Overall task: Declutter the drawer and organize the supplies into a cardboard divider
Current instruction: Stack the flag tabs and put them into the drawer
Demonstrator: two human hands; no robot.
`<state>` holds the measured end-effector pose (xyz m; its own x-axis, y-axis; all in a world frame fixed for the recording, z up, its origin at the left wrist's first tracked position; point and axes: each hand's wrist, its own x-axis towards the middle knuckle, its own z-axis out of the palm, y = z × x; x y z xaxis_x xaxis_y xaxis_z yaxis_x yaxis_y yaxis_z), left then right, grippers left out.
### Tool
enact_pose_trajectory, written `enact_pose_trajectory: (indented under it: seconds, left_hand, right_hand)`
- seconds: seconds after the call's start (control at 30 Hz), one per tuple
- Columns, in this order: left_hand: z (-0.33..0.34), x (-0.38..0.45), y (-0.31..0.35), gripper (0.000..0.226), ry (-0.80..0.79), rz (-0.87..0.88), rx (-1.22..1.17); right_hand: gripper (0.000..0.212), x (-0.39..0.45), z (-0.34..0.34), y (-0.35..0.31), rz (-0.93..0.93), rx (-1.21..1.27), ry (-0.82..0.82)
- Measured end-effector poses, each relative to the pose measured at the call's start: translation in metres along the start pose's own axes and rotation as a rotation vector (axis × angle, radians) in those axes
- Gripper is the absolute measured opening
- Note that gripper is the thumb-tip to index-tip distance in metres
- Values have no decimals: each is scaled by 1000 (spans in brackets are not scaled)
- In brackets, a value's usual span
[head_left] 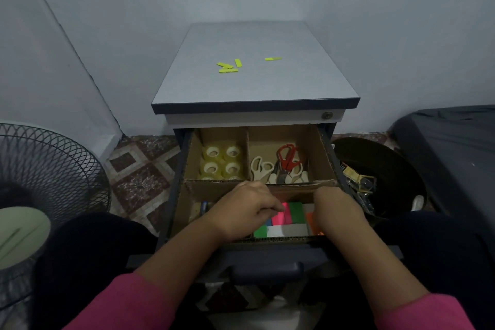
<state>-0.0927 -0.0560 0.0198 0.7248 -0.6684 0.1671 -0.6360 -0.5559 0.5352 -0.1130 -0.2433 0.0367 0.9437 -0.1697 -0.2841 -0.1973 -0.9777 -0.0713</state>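
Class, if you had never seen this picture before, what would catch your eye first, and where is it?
Two hands, left and right, reach into the front right compartment of the cardboard divider, among bright sticky notes. Behind them lie red scissors, with tape rolls back left. Yellow strips dot the cabinet top.
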Motion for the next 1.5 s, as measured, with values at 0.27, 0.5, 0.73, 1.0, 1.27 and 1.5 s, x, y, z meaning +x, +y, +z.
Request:
enact_pose_trajectory:
  seconds: [0.27,0.5,0.73,1.0,1.27,1.5]
  left_hand:
    - [-4,3,-5,18,265,-168,-228]
    - [-9,4,-9,16,344,-334,-333]
    - [-7,5,-7,16,298,-321,-302]
    - [-8,5,-5,16,280,-313,-298]
    - [-8,5,-4,17,279,-306,-291]
    - [-8,5,-4,17,282,-298,-276]
  right_hand:
    - [17,-5,-16,-9,-74,449,-230]
    - [14,2,8,-35,-226,340,-261]
    - [22,14,24,-36,-210,292,-238]
    - [19,19,31,-37,-203,270,-240]
    - [27,20,32,-38,-204,274,-234]
    - [30,21,31,-36,-215,288,-265]
